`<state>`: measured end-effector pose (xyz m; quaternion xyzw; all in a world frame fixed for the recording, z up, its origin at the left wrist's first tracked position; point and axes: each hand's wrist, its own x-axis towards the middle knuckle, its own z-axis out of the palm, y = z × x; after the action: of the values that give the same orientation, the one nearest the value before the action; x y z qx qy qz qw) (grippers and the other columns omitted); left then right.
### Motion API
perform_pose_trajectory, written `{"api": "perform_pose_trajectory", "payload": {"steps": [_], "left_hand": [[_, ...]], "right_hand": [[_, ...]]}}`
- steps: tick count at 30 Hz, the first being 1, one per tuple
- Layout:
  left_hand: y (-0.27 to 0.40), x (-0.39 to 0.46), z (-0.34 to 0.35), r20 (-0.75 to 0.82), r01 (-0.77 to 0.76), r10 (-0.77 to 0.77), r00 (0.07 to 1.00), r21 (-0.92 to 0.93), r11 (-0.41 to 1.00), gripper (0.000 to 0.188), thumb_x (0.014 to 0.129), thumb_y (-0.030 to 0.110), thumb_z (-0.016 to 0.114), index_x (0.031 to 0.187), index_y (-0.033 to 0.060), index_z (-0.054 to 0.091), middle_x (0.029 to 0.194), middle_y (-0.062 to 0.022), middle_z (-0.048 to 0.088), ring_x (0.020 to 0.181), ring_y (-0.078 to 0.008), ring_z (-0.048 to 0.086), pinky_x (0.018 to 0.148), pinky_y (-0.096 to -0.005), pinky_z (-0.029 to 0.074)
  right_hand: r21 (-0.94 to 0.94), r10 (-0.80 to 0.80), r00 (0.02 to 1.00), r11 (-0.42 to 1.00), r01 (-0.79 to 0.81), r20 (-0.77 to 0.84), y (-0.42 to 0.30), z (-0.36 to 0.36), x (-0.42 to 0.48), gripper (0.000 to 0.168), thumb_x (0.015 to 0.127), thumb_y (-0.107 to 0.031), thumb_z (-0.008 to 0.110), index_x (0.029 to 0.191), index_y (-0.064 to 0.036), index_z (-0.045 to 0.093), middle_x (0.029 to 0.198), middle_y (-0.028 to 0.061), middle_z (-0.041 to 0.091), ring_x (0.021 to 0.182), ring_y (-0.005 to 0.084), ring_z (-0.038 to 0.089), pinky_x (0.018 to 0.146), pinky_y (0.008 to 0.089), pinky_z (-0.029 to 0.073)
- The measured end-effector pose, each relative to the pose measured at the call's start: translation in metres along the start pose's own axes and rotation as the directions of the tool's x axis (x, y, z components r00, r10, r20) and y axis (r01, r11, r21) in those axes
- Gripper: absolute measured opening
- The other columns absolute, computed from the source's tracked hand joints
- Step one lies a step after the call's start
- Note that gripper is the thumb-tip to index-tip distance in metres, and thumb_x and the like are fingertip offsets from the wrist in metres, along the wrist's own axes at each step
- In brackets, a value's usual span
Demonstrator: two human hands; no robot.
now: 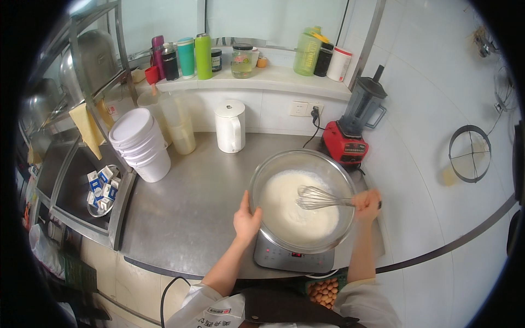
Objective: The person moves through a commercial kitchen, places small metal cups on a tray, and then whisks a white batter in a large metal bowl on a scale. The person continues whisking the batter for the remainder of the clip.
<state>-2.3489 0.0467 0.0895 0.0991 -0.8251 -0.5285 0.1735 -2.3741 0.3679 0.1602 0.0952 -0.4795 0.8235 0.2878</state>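
A large steel mixing bowl [346, 233] holds a creamy white liquid [283, 217] and rests on an induction cooker [272, 260] with lit red indicators. My right hand [366, 205] is closed around the handle of a wire balloon whisk [318, 198], over the bowl's right rim; the whisk's wires dip into the liquid near the middle. At the bowl's left rim, my left hand [247, 219] rests with its thumb and forefinger apart, touching the outer side.
A red-based blender [344, 143] stands just behind the bowl. On the steel counter [184, 217] are a white electric kettle [230, 127], plastic pitchers [180, 131] and stacked white buckets [143, 151]. Cartons [102, 186] lie in the sink at left; eggs [324, 292] sit below the counter edge.
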Motion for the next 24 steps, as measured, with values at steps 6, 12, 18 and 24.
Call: {"api": "perform_pose_trajectory", "payload": {"steps": [6, 12, 18, 24], "left_hand": [[0.005, 0.000, -0.004, 0.025, 0.033, -0.033, 0.999, 0.018, 0.999, 0.064, 0.074, 0.020, 0.060, 0.133, 0.0009, 0.042, 0.063, -0.0108, 0.060, 0.053, -0.0201, 0.058, 0.055, -0.0321, 0.047], [0.002, -0.001, -0.002, 0.014, 0.040, -0.039, 0.999, -0.029, 0.999, 0.064, 0.075, 0.020, 0.060, 0.133, 0.0003, 0.042, 0.070, -0.0135, 0.063, 0.057, -0.0197, 0.059, 0.060, -0.0310, 0.048], [0.004, -0.001, -0.003, 0.028, 0.055, -0.054, 0.998, -0.046, 0.997, 0.064, 0.075, 0.021, 0.060, 0.133, -0.0003, 0.042, 0.072, -0.0134, 0.064, 0.057, -0.0182, 0.059, 0.060, -0.0303, 0.048], [-0.003, 0.000, 0.002, -0.019, 0.015, -0.017, 1.000, -0.100, 0.995, 0.062, 0.075, 0.013, 0.059, 0.133, -0.0013, 0.042, 0.062, -0.0057, 0.057, 0.052, -0.0097, 0.049, 0.052, -0.0262, 0.043]], "right_hand": [[0.080, -0.111, 0.970, 0.992, 0.096, 0.215, 0.012, 0.034, -0.050, 0.032, 0.090, -0.003, 0.038, 0.058, -0.008, 0.033, 0.045, 0.0036, 0.035, 0.040, 0.0132, 0.034, 0.044, 0.0296, 0.032], [-0.042, -0.135, 0.961, 0.988, 0.149, 0.241, 0.005, 0.049, -0.072, 0.033, 0.092, -0.004, 0.033, 0.059, -0.009, 0.030, 0.045, 0.0039, 0.036, 0.040, 0.0134, 0.033, 0.046, 0.0308, 0.033], [-0.014, -0.172, 0.963, 0.984, 0.179, 0.207, 0.010, 0.050, -0.088, 0.033, 0.093, -0.006, 0.034, 0.061, -0.008, 0.031, 0.046, 0.0048, 0.037, 0.041, 0.0138, 0.033, 0.046, 0.0309, 0.033], [0.007, -0.171, 0.971, 0.985, 0.172, 0.166, 0.005, 0.060, -0.097, 0.033, 0.092, -0.002, 0.036, 0.060, -0.008, 0.031, 0.047, 0.0041, 0.038, 0.042, 0.0131, 0.034, 0.048, 0.0305, 0.033]]}}
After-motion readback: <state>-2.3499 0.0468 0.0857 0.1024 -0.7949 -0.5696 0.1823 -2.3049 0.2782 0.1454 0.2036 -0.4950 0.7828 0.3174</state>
